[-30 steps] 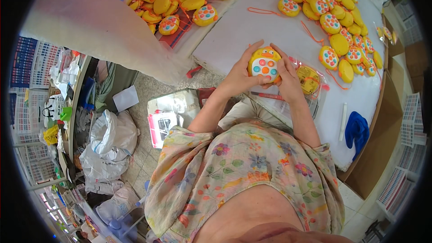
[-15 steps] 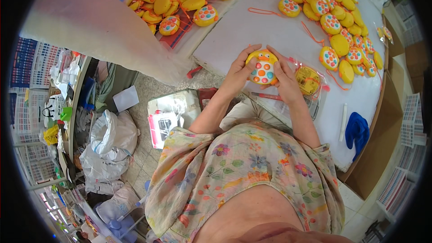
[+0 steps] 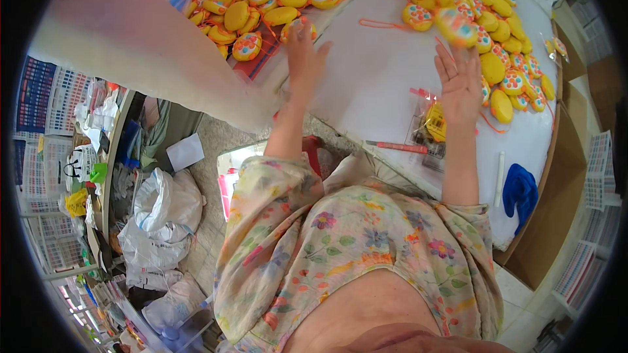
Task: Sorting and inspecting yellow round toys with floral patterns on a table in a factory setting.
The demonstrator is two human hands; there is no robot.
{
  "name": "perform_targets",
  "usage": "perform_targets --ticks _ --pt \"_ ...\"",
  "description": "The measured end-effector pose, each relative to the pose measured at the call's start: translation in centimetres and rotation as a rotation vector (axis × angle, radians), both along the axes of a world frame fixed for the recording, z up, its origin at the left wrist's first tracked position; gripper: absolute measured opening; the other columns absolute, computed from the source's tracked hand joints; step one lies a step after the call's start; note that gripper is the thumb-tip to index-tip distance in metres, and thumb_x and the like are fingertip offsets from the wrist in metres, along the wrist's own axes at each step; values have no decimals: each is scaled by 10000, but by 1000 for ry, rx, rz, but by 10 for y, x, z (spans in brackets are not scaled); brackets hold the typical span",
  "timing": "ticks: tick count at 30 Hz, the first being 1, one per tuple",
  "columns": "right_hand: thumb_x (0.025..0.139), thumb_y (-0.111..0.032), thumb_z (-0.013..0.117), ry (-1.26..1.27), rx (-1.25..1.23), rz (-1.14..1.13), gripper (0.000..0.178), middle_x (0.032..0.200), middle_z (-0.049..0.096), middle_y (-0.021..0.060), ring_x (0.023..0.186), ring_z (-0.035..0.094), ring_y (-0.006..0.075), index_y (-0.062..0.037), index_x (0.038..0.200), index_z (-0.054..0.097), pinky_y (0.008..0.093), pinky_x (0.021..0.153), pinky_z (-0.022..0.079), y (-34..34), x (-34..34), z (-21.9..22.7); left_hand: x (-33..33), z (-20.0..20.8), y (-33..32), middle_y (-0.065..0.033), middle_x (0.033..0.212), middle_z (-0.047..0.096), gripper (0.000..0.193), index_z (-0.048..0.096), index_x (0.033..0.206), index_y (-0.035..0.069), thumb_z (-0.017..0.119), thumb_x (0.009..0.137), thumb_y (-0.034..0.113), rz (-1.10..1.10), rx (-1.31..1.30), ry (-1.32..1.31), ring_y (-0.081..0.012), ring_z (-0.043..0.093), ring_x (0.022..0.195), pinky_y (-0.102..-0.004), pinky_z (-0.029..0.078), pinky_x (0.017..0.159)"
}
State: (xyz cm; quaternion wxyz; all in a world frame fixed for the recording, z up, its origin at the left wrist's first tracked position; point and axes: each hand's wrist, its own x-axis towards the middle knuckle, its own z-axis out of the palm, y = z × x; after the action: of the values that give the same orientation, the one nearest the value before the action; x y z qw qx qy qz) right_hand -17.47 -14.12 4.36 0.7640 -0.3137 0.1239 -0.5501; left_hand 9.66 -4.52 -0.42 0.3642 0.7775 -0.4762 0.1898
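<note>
Above table (image 3: 366,72), now parted: left grip (image 3: 306,65) spread, right grip (image 3: 461,84) released near yellow toy (image 3: 456,27).

The left hand (image 3: 306,68) is blurry, and its fingers (image 3: 299,40) hide part of a yellow button toy (image 3: 312,29). A second button toy (image 3: 456,27), by the right hand (image 3: 462,88), is very smeary, and I can't tell if the fingers touch it. The top edge cuts off the left toy heap (image 3: 237,16) and the right toy heap (image 3: 493,67). Marks on the printed sheets (image 3: 39,98) are too tiny to read.
</note>
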Motion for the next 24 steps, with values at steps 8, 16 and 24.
perform_targets --ticks 8,16,24 --pt "959 -224 456 420 110 417 418 1194 551 166 1023 592 257 -46 1330 386 335 855 484 51 15 -36 42 -23 5 -146 1162 548 582 478 1236 85 724 710 130 -75 125 -5 -288 503 1097 -430 408 921" --pt "983 -339 389 494 122 582 410 1002 629 141 750 622 181 -68 1288 425 277 657 498 66 26 -45 -75 9 37 -94 995 574 429 424 1206 28 558 913 312 -596 -72 1281 -170 612 793 -301 523 612" --pt "966 -520 241 364 191 769 526 962 634 144 688 626 181 -117 1263 400 277 573 515 60 20 -50 -89 13 51 -97 1126 547 494 397 1279 44 418 960 421 -735 -25 1323 -194 588 959 -306 504 751"
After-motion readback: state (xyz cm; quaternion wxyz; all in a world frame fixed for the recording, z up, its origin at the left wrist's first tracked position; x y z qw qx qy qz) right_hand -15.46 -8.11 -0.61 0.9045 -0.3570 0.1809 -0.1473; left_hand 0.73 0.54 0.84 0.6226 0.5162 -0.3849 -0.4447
